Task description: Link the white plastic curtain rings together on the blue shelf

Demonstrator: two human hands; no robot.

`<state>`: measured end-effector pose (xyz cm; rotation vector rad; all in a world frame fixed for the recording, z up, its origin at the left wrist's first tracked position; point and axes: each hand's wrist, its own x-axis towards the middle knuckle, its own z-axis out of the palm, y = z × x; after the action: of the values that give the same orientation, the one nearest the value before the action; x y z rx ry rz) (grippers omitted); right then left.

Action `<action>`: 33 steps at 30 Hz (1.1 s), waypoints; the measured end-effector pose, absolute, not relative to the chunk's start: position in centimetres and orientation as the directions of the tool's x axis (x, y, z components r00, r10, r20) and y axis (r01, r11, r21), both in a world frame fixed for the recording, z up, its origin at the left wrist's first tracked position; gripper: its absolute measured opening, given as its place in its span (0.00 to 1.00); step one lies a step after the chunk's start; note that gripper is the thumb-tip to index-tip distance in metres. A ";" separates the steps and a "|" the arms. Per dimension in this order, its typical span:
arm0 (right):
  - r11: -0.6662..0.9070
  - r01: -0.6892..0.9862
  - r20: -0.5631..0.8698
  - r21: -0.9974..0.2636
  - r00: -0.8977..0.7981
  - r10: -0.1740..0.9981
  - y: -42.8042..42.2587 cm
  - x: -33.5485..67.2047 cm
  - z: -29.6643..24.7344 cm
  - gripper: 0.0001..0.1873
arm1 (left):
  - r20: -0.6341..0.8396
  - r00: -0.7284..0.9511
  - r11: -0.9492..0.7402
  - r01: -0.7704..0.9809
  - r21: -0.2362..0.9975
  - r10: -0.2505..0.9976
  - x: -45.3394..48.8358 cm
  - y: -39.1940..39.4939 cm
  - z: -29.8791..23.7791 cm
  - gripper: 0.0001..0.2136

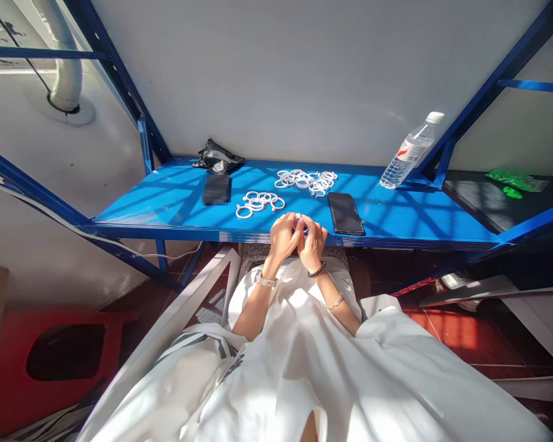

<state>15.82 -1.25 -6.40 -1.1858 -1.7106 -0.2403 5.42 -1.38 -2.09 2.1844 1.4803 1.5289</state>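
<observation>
At the front edge of the blue shelf (166, 212), my left hand (283, 236) and my right hand (311, 244) meet with their fingers pinched on one small white ring (305, 228). Fingers cover most of that ring. Just beyond my hands lies a small group of white rings (260, 201), each with a little knob. Farther back is a larger heap of similar white rings (306, 180). A black phone (346, 213) rests flat, right of my right hand.
A water bottle (411, 150) stands at the back right. Black plastic bag (217, 157) and a dark blurred square item (216, 188) lie at the left. Blue frame posts (150, 144) rise at both ends. Green packets (511, 182) sit on a dark surface farther right.
</observation>
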 end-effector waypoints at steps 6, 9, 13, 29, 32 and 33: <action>0.507 0.796 0.814 -0.331 -0.031 0.580 -1.1 15.8 -6.5 0.18 | 0.682 0.010 -0.540 0.618 0.571 0.732 5.4 -1.3 -2.1 0.19; 0.498 0.801 0.809 -0.331 -0.031 0.587 -1.1 15.8 -6.5 0.17 | 0.684 0.000 -0.544 0.607 0.579 0.729 5.5 -1.2 -2.1 0.20; 0.507 0.798 0.815 -0.326 -0.035 0.579 -1.1 15.9 -6.6 0.17 | 0.674 0.002 -0.539 0.603 0.588 0.739 5.5 -1.2 -2.1 0.20; 0.510 0.801 0.824 -0.315 -0.036 0.565 -1.2 15.8 -6.4 0.17 | 0.657 0.004 -0.543 0.568 0.619 0.754 5.2 -1.4 -2.1 0.21; 0.521 0.793 0.833 -0.315 -0.032 0.552 -1.2 15.8 -6.5 0.16 | 0.655 0.003 -0.542 0.564 0.623 0.755 5.2 -1.4 -2.1 0.22; 0.518 0.793 0.828 -0.320 -0.032 0.560 -1.2 15.8 -6.5 0.16 | 0.659 0.001 -0.545 0.563 0.621 0.752 5.2 -1.4 -2.1 0.22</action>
<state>15.80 -1.15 -6.47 -1.1512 -1.7096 -0.2777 5.22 -1.35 -2.11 2.0877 1.3941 1.5731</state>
